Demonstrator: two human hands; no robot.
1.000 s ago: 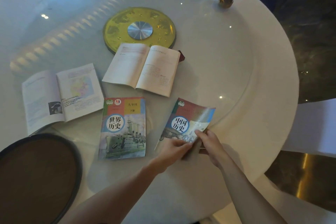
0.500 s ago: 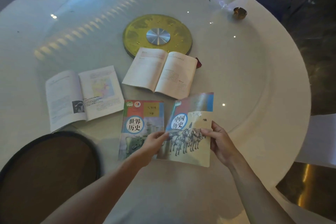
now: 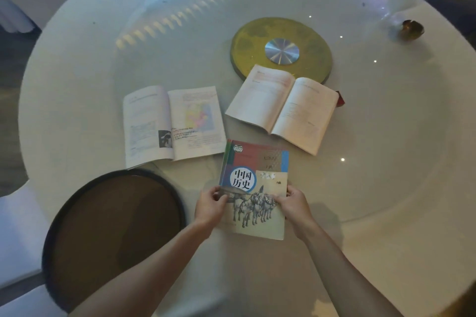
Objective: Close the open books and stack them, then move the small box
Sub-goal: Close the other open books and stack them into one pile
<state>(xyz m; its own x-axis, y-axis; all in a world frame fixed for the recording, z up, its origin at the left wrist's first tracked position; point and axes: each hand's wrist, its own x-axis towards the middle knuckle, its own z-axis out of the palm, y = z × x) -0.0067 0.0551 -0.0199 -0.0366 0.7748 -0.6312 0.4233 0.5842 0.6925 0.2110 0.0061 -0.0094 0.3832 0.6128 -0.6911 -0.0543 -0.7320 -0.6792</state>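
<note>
Where our hands meet: on the closed book with the horse cover (image 3: 255, 188), near the table's front edge
Left hand (image 3: 210, 207): we pinch the book's left edge low down, thumb on the cover, fingers curled under it
Right hand (image 3: 292, 203): we grip the right edge the same way, thumb on top
Under that book: a second closed book, only a sliver of its edge (image 3: 223, 162) showing along the left side
Open book with the map page (image 3: 172, 125): lying flat, just behind and left of the stack
Second open book (image 3: 282, 108): flat, behind and right, its far corner over the gold disc (image 3: 280, 46)
Small dark red box (image 3: 340, 100): mostly hidden behind that book's right corner
Round dark tray (image 3: 113, 237): left of our hands, on the white round table (image 3: 386, 149)
</note>
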